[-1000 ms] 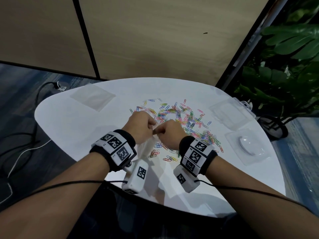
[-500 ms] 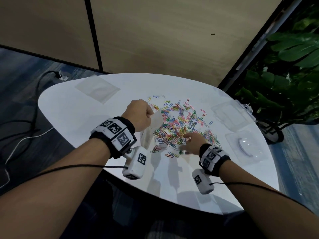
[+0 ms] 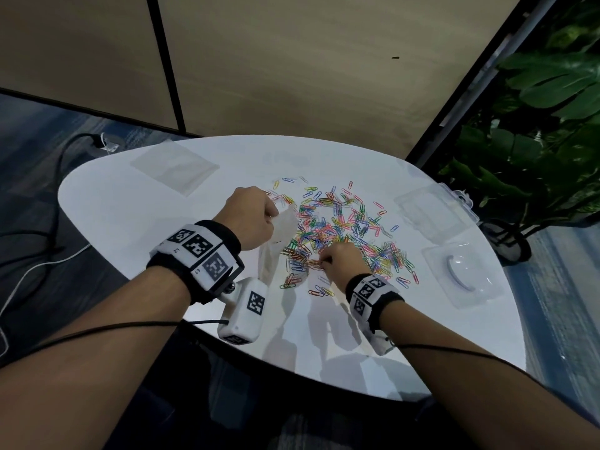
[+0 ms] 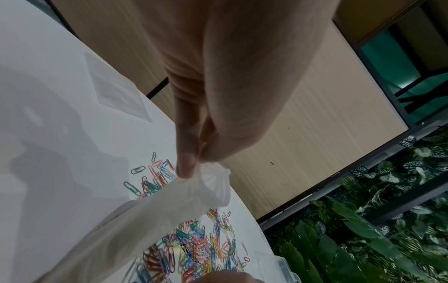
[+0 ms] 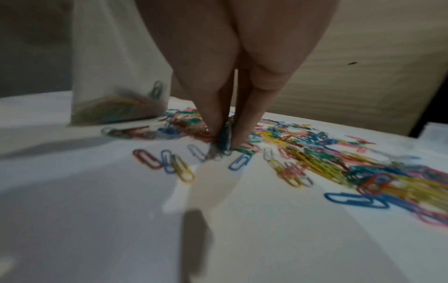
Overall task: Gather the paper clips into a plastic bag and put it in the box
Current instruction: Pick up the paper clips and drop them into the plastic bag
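Note:
Coloured paper clips [image 3: 341,228] lie scattered over the middle of the white table [image 3: 130,228]. My left hand [image 3: 251,219] pinches the top edge of a clear plastic bag [image 3: 276,245], which hangs upright with its mouth open [image 4: 213,183] and several clips in its bottom [image 5: 116,107]. To its right my right hand [image 3: 337,261] is down in the pile, thumb and fingers [image 5: 240,122] pinching a small bunch of clips [image 5: 224,137] against the table. The clear plastic box [image 3: 435,212] stands open at the right.
A spare flat plastic bag [image 3: 175,167] lies at the table's far left. A clear lid or tray [image 3: 464,274] with a white curved piece sits near the right edge. Green plants [image 3: 535,131] stand beyond the table on the right; cables run across the floor on the left.
My right hand left the bag's mouth, dropped to the pile on the right and closed on some clips. My left hand stays up, holding the bag alone.

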`<state>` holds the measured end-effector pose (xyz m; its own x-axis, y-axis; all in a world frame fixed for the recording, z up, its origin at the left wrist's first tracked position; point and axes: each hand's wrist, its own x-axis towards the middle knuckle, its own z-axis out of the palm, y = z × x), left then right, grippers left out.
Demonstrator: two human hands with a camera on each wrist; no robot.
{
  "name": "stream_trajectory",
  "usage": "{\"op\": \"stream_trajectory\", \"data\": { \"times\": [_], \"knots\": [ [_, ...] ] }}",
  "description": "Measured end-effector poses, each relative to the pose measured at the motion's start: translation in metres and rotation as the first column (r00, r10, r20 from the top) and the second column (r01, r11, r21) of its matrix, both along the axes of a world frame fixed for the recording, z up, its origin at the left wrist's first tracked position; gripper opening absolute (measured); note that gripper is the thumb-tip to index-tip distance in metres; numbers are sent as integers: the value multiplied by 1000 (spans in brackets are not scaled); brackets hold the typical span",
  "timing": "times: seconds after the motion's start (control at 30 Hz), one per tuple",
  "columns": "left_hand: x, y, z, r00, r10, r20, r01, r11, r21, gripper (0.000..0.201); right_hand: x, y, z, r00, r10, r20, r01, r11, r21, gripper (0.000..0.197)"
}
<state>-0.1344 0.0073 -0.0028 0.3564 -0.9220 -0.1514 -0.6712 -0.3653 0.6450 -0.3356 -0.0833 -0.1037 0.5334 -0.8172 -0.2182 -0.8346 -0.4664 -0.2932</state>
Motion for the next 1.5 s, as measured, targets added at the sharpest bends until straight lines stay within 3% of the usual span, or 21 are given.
{"op": "stream_trajectory", "data": {
  "times": [0.1,0.2,0.3,0.37,0.47,0.53,0.63,0.87,0.93,1.0,1.07,1.13,1.2,1.27,1.33,1.4,1.5],
  "knots": [
    [-4,-2,1,1000,-7,-6,8,1000,14,28,-12,-14,9,961,-240,138,217,962,165,9],
    [-9,-3,2,1000,-3,-7,3,1000,16,27,-21,-25,25,772,-549,320,339,782,523,8],
    [-15,-4,5,1000,-4,-15,4,1000,11,29,-15,-24,53,500,-719,482,105,603,791,19],
    [-19,-5,5,1000,-16,-27,16,1000,7,29,-4,-14,75,457,-712,533,-16,593,805,18],
    [-25,-5,3,999,-36,-36,36,999,-1,27,15,3,85,505,-639,581,-15,666,745,7],
    [-28,-4,2,999,-40,-35,40,999,3,25,27,13,76,621,-537,571,70,764,642,5],
    [-28,-3,2,998,-59,-27,60,998,9,22,41,22,67,768,-405,496,149,866,478,20],
    [-29,-2,0,997,-57,-43,57,998,-10,24,52,24,86,960,-92,265,12,957,290,15],
    [-28,-1,-1,996,-77,-46,77,997,0,24,50,26,91,972,-9,236,-40,979,202,12],
    [-26,-2,0,998,-69,-14,69,998,-4,22,48,27,95,944,49,326,-110,980,169,12],
    [-21,-1,1,1000,-13,-3,13,1000,-23,25,43,21,96,850,-60,524,-83,966,246,13],
    [-13,0,2,1000,-3,9,4,999,-37,28,30,9,94,761,-208,615,-6,945,326,11],
    [-5,2,1,1000,-12,21,13,999,-30,30,12,-7,80,830,-260,493,82,932,352,28],
    [2,6,2,999,-10,31,11,1000,-20,30,-10,-17,57,973,-198,122,149,934,324,73],
    [7,10,4,999,-5,42,6,1000,-22,29,-27,-13,31,977,-79,-199,135,949,286,109],
    [12,14,6,999,-5,44,6,1000,-26,30,-35,0,10,963,30,-269,46,962,269,120],
    [22,19,7,998,3,57,-1,999,-32,29,-26,12,-6,979,117,-169,-82,977,197,106]
  ]
}}
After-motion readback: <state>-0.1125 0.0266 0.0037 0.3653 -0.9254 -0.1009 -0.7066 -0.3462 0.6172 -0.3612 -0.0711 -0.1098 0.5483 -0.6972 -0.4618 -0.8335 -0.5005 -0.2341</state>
